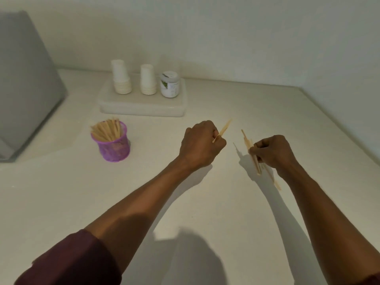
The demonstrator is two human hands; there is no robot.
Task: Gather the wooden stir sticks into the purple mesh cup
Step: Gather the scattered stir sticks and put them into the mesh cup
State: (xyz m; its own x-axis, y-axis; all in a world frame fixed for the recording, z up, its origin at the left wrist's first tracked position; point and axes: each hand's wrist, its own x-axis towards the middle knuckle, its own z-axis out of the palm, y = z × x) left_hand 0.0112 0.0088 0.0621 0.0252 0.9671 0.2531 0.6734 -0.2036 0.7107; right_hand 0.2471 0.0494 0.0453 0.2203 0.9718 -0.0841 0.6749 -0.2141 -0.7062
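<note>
The purple mesh cup stands on the white counter at the left, filled with several wooden stir sticks leaning left. My left hand is a fist at the counter's middle, closed on a single stir stick that points up and to the right. My right hand is to its right, closed on a small bundle of stir sticks held steeply, tips near the counter. More sticks lie partly hidden under that wrist.
A white lidded box sits at the back with two stacks of paper cups and a white jar on it. A grey appliance fills the far left. Walls close the back and right.
</note>
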